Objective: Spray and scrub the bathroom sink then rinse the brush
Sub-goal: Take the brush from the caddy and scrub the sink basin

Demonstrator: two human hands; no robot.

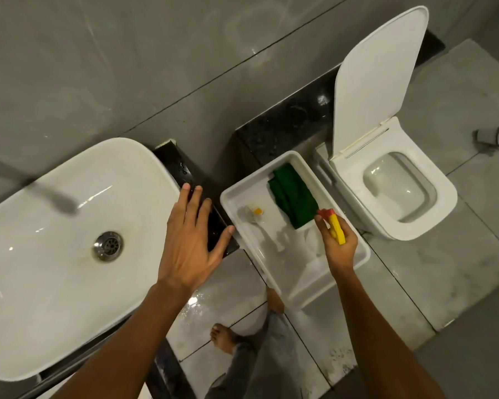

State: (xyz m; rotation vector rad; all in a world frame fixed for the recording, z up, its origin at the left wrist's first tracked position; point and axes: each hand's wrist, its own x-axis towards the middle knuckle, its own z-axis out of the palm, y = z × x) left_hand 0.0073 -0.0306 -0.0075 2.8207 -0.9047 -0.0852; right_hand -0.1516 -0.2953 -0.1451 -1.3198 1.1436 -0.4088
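Note:
The white oval sink [55, 269] fills the left, with a metal drain [108, 246] in its bowl and a blurred tap spout [51, 197] above it. My left hand [192, 240] hovers flat and spread over the sink's right rim and the black counter, holding nothing. My right hand [339, 246] grips a spray bottle with a yellow and red trigger head [333, 226] over the white tray [274, 276]. In the tray lie a white brush with a yellow patch [255, 217] and a green cloth [293, 194].
A white toilet [398, 191] with its lid up stands at the right. A black ledge [285, 122] runs behind the tray. The tiled floor below is wet, and my bare feet [224, 338] stand on it. A small grey object [496, 135] lies far right.

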